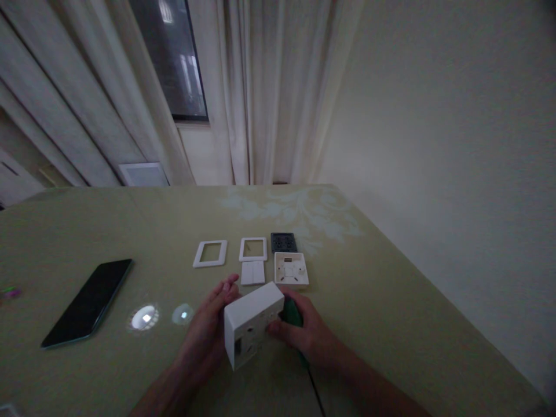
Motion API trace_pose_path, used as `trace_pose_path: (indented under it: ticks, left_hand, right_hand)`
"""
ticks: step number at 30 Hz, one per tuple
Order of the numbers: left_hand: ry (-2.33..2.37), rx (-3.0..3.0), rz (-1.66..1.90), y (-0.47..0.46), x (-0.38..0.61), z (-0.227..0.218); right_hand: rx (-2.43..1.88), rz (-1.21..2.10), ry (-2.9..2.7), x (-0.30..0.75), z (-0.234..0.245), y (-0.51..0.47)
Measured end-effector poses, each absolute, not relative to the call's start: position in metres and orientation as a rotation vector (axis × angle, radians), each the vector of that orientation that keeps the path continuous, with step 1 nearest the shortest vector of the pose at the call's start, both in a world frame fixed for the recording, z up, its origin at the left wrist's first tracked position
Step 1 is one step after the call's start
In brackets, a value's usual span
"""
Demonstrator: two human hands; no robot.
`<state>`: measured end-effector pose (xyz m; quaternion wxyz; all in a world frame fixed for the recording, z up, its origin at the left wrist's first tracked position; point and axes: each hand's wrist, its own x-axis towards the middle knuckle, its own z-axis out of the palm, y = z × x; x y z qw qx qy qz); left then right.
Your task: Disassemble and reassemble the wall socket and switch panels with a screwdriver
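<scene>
Between my hands is a white switch back box (254, 302), tilted so that its holed side faces me. My left hand (207, 329) supports it from the left, with the fingertips reaching past its far edge. My right hand (311, 331) is wrapped round a screwdriver (291, 313) with a green handle, its dark shaft pointing down towards me. The right thumb rests at the box's right end. Just beyond lie an open white back box (291, 270), a white switch rocker panel (252, 273), two white frames (253, 249) (211, 253) and a dark square switch module (283, 242).
A dark phone or tablet (89, 304) lies on the left of the table (165, 231). Bright light reflections show on the tabletop. Curtains (278, 92) and a window (174, 58) stand behind, and a wall (443, 145) runs along the right edge.
</scene>
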<state>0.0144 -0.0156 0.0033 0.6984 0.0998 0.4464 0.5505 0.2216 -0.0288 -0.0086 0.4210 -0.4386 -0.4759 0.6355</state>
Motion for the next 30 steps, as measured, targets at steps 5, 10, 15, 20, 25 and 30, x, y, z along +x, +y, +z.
trace_pose_path:
  ticks: [5, 10, 15, 20, 25, 30]
  left_hand:
    - [0.796, 0.716, 0.983, -0.023, 0.002, 0.013]
    - [0.768, 1.309, 0.937, -0.029, -0.012, 0.020]
    - [0.815, 1.509, 0.831, -0.025, -0.020, 0.014]
    - [1.018, 1.699, 0.876, -0.026, -0.023, 0.008]
    - [1.133, 1.962, 0.880, -0.030, -0.014, 0.011]
    - [1.329, 2.317, 0.944, -0.035, -0.004, 0.010]
  right_hand:
    - [-0.916, 1.718, -1.180, 0.231, 0.000, -0.023]
    - [-0.843, 1.697, -1.322, 0.235, 0.008, -0.017]
    - [-0.939, 1.531, -1.446, 0.236, 0.013, -0.013]
    - [-1.027, 1.520, -1.405, 0.242, 0.000, -0.012]
    - [-1.000, 1.725, -1.140, 0.247, -0.014, -0.014]
    - [-0.748, 2.005, -1.046, 0.244, -0.013, -0.008]
